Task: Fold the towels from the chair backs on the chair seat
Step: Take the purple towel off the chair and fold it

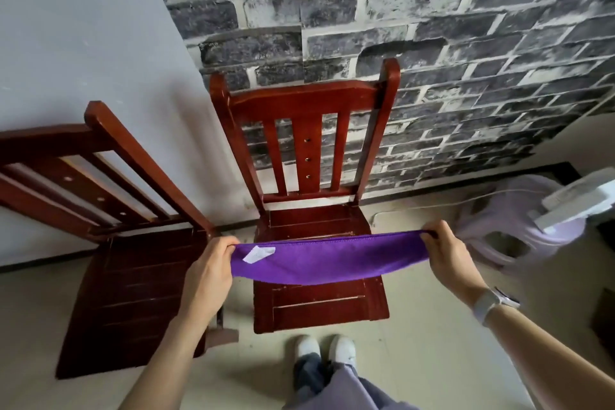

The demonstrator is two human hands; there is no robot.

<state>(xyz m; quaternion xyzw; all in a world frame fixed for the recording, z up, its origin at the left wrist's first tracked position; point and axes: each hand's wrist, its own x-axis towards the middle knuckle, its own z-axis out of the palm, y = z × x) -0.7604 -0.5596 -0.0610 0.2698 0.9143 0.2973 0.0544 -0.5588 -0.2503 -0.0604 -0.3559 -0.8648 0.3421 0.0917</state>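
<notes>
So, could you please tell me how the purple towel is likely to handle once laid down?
Probably floppy: the purple towel sags between the left hand and right hand. Likely light, since fingers alone hold it. It should drape flat on the chair seat.

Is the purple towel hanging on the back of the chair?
No, the purple towel is stretched between the left hand and right hand over the chair seat.

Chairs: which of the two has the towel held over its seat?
The middle chair, facing the camera against the brick wall. The purple towel hangs between both hands above its seat; the left chair sits angled aside.
</notes>
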